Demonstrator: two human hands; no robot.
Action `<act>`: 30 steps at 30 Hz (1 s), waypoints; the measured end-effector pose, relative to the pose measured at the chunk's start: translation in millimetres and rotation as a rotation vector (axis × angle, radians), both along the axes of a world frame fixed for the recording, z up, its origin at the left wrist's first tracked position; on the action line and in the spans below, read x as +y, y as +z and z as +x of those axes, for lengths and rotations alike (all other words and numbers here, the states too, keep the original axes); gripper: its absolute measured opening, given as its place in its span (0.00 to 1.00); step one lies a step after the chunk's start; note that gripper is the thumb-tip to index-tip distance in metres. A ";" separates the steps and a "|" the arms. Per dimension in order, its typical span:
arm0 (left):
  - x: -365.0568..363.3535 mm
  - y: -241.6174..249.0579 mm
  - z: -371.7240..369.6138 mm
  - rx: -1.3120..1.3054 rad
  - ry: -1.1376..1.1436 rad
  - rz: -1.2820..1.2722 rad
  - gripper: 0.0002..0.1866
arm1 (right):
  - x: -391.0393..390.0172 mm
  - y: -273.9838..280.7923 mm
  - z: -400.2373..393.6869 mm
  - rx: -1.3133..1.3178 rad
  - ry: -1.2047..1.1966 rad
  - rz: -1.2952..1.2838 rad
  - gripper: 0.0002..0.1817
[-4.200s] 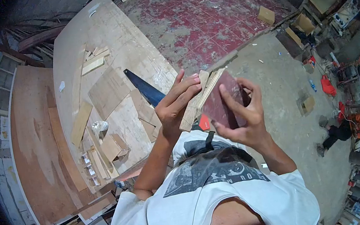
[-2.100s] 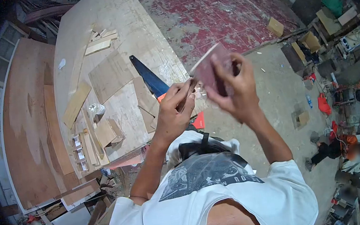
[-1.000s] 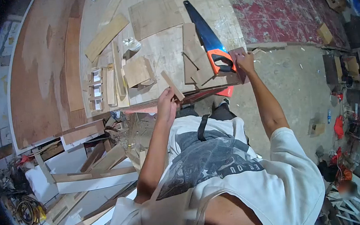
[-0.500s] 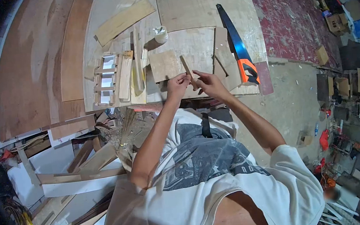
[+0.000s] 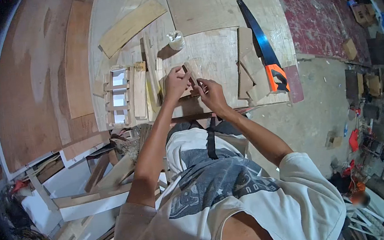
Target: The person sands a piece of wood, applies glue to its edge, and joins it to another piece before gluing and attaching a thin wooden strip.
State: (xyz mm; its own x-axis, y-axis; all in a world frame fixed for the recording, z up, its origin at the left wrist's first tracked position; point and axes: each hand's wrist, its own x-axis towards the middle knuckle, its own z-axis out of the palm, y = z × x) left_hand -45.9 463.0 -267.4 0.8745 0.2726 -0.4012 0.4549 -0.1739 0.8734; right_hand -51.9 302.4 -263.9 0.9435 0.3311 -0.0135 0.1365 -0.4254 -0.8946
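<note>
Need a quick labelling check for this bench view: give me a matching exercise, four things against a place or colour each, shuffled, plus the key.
Things
1. Saw
2. Small wooden strip
3. Slatted wooden piece
4. Flat piece beside the saw handle

Places and colours
A. Near left corner of the table
B. Dark red
C. Between the left hand and the right hand
D. Dark blue blade, orange-and-black handle

Pairs: 1-D, 2-C, 3-A, 4-B
</note>
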 end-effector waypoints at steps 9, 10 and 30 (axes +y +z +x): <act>1.9 2.4 23.5 -0.008 -0.084 -0.082 0.30 | -9.1 1.8 -18.9 -0.176 0.011 -0.165 0.24; 2.7 3.2 24.7 -0.002 -0.106 -0.084 0.29 | -11.9 -2.0 -21.1 -0.111 0.033 -0.143 0.24; 7.4 6.3 49.6 0.056 -0.309 -0.030 0.26 | -21.2 -18.8 -28.4 -0.082 -0.051 -0.029 0.11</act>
